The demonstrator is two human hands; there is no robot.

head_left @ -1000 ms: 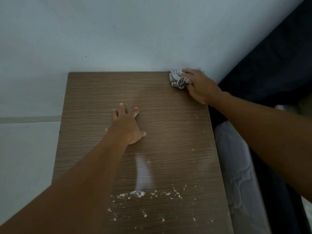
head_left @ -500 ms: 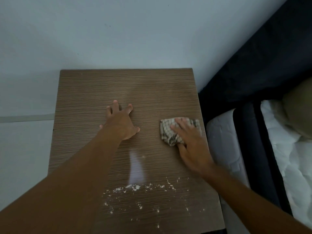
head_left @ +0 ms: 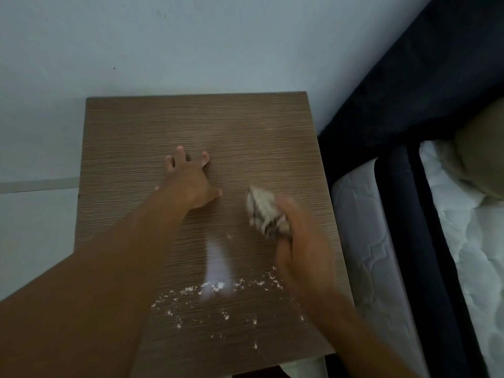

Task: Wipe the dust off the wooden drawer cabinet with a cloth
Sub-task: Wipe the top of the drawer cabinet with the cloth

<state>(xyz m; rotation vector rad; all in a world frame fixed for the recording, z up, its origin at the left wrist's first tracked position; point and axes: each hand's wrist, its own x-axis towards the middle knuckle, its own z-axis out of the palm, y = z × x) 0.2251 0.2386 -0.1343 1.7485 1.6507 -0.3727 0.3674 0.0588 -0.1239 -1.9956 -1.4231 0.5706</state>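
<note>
The checked cloth [head_left: 266,211] lies bunched on the wooden cabinet's surface [head_left: 131,137], near its right edge and about halfway back. The right hand [head_left: 302,241] has it at its fingertips, but motion blur hides whether the fingers curl round it or press it flat. The left hand [head_left: 191,184] rests flat with fingers spread near the middle. The cloth looks soft, light and limp, so it is best wadded under the palm. Loose white dust [head_left: 218,289] near the front edge would likely scatter easily.
</note>
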